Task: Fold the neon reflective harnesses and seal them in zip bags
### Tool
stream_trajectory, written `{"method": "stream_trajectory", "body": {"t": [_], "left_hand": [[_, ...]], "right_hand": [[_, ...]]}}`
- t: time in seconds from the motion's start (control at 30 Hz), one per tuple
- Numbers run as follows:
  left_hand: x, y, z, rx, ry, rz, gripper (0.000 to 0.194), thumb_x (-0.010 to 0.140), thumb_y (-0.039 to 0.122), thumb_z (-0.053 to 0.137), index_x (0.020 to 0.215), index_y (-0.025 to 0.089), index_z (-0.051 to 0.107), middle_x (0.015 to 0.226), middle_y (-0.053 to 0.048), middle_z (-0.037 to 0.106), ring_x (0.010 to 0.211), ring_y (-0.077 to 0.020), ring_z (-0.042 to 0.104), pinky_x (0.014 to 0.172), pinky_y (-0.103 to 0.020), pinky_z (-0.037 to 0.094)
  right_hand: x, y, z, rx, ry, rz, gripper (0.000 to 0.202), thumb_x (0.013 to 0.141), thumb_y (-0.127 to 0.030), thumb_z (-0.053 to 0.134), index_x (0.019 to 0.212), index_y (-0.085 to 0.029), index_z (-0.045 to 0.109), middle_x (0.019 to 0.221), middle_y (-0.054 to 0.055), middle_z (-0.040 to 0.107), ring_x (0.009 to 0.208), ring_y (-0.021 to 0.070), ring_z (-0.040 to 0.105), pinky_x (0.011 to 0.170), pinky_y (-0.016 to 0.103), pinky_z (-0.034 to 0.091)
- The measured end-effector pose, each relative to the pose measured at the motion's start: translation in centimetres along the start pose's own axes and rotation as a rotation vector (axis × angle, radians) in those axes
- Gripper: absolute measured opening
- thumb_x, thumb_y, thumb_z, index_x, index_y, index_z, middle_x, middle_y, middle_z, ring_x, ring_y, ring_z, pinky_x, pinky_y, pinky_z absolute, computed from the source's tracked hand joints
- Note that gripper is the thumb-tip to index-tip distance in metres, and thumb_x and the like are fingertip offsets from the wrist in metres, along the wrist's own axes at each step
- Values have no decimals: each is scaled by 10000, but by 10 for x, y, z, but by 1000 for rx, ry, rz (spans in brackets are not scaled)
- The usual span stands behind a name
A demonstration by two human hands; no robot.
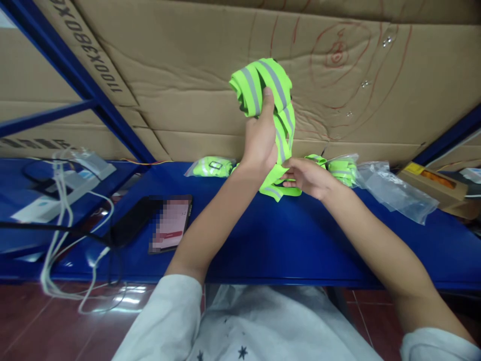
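Note:
My left hand (pixel 261 133) is raised above the blue shelf (pixel 255 240), closed around a neon-yellow reflective strap (pixel 280 82) with grey stripes. The upper part of the strap is bundled in loops over the thumb, and the rest hangs down to the shelf. Lower and to the right, my right hand (pixel 306 176) is at the hanging lower end, its thumb and fingers closed on the strap. Some of the right fingers are partly hidden by the fabric. Behind the hands lie a bagged strap bundle (pixel 212 166) on the left and another bagged bundle (pixel 341 171) on the right.
A phone (pixel 171 224) and a dark flat object (pixel 135 220) lie to the left, near white cables (pixel 62 200) and a power strip (pixel 75 183). Clear plastic bags (pixel 400 193) and an open cardboard box (pixel 432 188) are at right. A cardboard wall (pixel 180 75) stands behind.

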State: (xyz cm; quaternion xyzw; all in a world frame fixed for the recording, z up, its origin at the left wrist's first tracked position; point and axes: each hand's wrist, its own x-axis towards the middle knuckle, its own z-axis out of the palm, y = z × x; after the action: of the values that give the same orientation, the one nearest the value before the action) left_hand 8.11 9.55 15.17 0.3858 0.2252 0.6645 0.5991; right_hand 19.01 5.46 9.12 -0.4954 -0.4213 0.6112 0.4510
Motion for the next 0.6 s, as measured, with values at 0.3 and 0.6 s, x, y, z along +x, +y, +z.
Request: {"method": "stream_trajectory", "body": {"t": [0.3,0.6], "left_hand": [[12,38,-17,-216,11,-66,372,1082,431,431,1169,188,699,1253,-111,757,1448,-253,546,1182,-369,513],[28,65,-36,-235,-18,-103,444,1090,487,350,1382,291,621,1142,-32,789,1419,-219,573,1194,-373,510]], "right_hand": [[-5,4,1,-133,-13,-171,323,579,-196,783,889,-164,703,843,21,723,794,174,650,744,292,502],[-8,3,-6,-128,-200,-263,401,756,-528,837,951,-187,757,917,59,767,849,194,674,832,326,525]]}}
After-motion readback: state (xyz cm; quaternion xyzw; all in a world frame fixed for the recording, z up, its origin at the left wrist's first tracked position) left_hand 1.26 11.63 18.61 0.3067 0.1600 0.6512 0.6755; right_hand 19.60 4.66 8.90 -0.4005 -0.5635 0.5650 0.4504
